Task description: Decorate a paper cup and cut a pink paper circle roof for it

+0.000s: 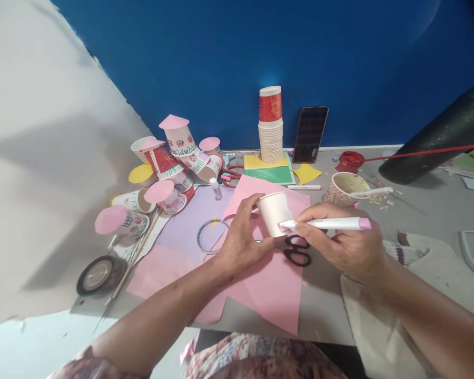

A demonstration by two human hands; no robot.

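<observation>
A white paper cup (272,210) is held tilted between the thumb and fingers of my left hand (243,237), above pink paper sheets (276,295). My right hand (339,242) grips a white marker with a pink end (335,223), its tip against the lower right side of the cup. Small pinkish marks show on the cup near the tip. Under and behind the cup lie black-handled scissors (297,258), their blades partly hidden by my left hand.
Decorated cups with pink paper cones (174,122) crowd the left. A cup stack (271,139) and a phone (310,134) stand by the blue wall. Black tape (97,275), a patterned cup (339,192) and cloth (438,273) lie around.
</observation>
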